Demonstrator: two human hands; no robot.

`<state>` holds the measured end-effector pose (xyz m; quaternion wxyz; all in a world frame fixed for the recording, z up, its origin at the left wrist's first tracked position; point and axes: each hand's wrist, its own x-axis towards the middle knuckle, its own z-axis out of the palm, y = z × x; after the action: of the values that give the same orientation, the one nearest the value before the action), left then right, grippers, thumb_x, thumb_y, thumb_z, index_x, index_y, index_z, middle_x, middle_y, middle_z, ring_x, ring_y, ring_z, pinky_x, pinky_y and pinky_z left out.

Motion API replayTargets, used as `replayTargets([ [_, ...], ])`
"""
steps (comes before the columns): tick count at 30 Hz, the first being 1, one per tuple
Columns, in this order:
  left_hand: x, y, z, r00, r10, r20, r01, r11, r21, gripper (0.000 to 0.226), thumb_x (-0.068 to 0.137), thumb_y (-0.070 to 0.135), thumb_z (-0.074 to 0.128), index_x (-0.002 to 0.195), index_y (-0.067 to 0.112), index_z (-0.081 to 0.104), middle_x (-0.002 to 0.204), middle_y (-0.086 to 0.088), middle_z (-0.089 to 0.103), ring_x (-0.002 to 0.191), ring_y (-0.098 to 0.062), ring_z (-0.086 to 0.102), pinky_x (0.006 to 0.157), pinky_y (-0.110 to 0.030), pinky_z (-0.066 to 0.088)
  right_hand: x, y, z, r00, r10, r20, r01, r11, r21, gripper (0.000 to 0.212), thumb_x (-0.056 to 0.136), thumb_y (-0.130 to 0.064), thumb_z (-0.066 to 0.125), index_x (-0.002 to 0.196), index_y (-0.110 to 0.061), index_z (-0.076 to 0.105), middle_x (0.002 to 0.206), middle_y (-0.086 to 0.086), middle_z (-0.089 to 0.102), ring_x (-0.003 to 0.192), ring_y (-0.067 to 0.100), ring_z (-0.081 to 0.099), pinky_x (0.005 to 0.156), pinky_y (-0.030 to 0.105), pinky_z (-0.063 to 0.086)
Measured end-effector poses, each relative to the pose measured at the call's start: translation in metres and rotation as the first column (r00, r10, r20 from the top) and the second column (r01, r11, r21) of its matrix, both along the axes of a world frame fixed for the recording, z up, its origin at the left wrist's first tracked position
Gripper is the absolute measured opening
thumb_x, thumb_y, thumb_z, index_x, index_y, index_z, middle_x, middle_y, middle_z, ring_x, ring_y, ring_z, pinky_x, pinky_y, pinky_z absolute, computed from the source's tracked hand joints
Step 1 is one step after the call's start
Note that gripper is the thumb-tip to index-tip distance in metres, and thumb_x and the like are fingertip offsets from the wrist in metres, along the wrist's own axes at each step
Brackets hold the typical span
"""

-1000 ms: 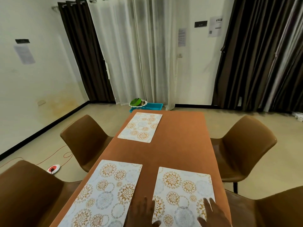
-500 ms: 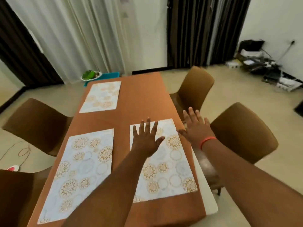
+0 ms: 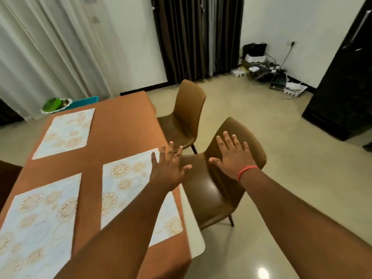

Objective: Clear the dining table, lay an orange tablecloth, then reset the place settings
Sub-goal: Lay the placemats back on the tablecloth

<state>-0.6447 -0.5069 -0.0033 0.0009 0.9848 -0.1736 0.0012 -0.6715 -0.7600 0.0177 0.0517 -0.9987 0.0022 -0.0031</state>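
An orange tablecloth (image 3: 122, 127) covers the dining table, whose white corner (image 3: 194, 234) shows at the near right. Three floral placemats lie on it: one far left (image 3: 64, 133), one near left (image 3: 38, 224), one near right (image 3: 126, 186). My left hand (image 3: 169, 170) hovers with fingers spread over the near right placemat's far corner at the table's right edge, holding nothing. My right hand (image 3: 233, 156), with a red band at the wrist, is spread flat in front of the back of the nearer brown chair (image 3: 213, 196); whether it touches the chair I cannot tell.
A second brown chair (image 3: 185, 115) stands further along the table's right side. A green bowl (image 3: 51, 104) and a teal tray (image 3: 84, 101) sit on the floor by the white curtain. Cables and boxes (image 3: 267, 73) lie by the far wall, a dark cabinet (image 3: 346, 81) at right.
My view has swung to the right. Both hands have lifted off the near right placemat and moved right, the right hand now out over the nearer chair.
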Motion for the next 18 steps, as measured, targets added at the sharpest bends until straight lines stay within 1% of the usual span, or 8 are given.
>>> replayTargets([
  [2,0.012,-0.064,0.004,1.000,0.002,0.014,-0.002,1.000,-0.001,0.083,0.089,0.077,0.000,0.159,0.034,-0.001,0.168,-0.004,-0.011,0.154,-0.033,-0.007,0.119,-0.064,0.000,0.004,-0.059,0.004,1.000,-0.022,0.008,0.022,1.000,0.006,0.081,0.091,-0.074,0.020,0.155,-0.033,-0.007,0.165,-0.002,-0.011,0.152,0.029,-0.005,0.120,0.057,0.006],
  [5,0.026,-0.159,0.004,0.999,-0.038,-0.017,0.037,0.999,-0.031,0.089,0.082,0.081,-0.009,0.157,0.034,-0.004,0.168,-0.004,-0.010,0.154,-0.033,-0.008,0.120,-0.064,0.000,0.011,-0.147,0.011,0.999,-0.028,-0.020,0.028,1.000,-0.011,0.083,0.089,-0.077,0.017,0.155,-0.032,-0.007,0.166,0.000,-0.009,0.153,0.030,-0.003,0.119,0.058,0.008],
  [8,0.030,-0.256,-0.002,0.997,-0.059,-0.046,0.056,0.997,-0.057,0.084,0.086,0.082,-0.005,0.156,0.036,-0.009,0.168,-0.004,-0.008,0.154,-0.034,-0.007,0.120,-0.065,0.001,0.009,-0.236,0.009,0.998,-0.042,-0.052,0.040,0.998,-0.040,0.091,0.081,-0.083,0.007,0.156,-0.032,-0.005,0.165,-0.001,-0.011,0.153,0.029,-0.001,0.119,0.057,0.011],
  [10,0.037,-0.306,-0.002,0.995,-0.043,-0.093,0.033,0.994,-0.107,0.080,0.089,0.080,0.000,0.155,0.038,-0.013,0.167,-0.003,-0.013,0.154,-0.033,-0.010,0.119,-0.064,-0.002,0.021,-0.288,0.008,0.996,-0.043,-0.082,0.038,0.998,-0.052,0.097,0.074,-0.087,0.002,0.156,-0.034,-0.006,0.165,-0.002,-0.013,0.153,0.028,-0.001,0.120,0.057,0.013],
  [12,0.045,-0.335,-0.007,0.992,-0.041,-0.119,0.028,0.993,-0.111,0.080,0.089,0.079,0.001,0.155,0.037,-0.015,0.167,-0.004,-0.016,0.153,-0.033,-0.012,0.117,-0.064,-0.006,0.035,-0.320,0.006,0.993,-0.040,-0.111,0.035,0.998,-0.049,0.099,0.072,-0.087,-0.002,0.155,-0.035,-0.008,0.165,-0.004,-0.014,0.153,0.027,-0.001,0.120,0.056,0.013],
  [14,0.061,-0.351,-0.014,0.992,-0.007,-0.125,-0.002,0.997,-0.076,0.081,0.090,0.079,0.002,0.155,0.035,-0.016,0.166,-0.005,-0.016,0.153,-0.034,-0.013,0.116,-0.065,-0.008,0.060,-0.338,0.000,0.993,-0.006,-0.119,0.000,0.998,-0.057,0.098,0.072,-0.086,-0.004,0.155,-0.034,-0.009,0.164,-0.004,-0.015,0.153,0.027,-0.002,0.120,0.055,0.015],
  [18,0.101,-0.364,-0.031,0.987,0.068,-0.149,-0.074,0.997,-0.036,0.083,0.089,0.080,0.002,0.155,0.035,-0.016,0.166,-0.005,-0.019,0.153,-0.034,-0.015,0.116,-0.065,-0.008,0.113,-0.345,-0.013,0.991,0.051,-0.122,-0.055,0.998,-0.032,0.094,0.076,-0.084,-0.002,0.155,-0.033,-0.008,0.165,-0.004,-0.014,0.153,0.026,-0.002,0.120,0.055,0.016],
])
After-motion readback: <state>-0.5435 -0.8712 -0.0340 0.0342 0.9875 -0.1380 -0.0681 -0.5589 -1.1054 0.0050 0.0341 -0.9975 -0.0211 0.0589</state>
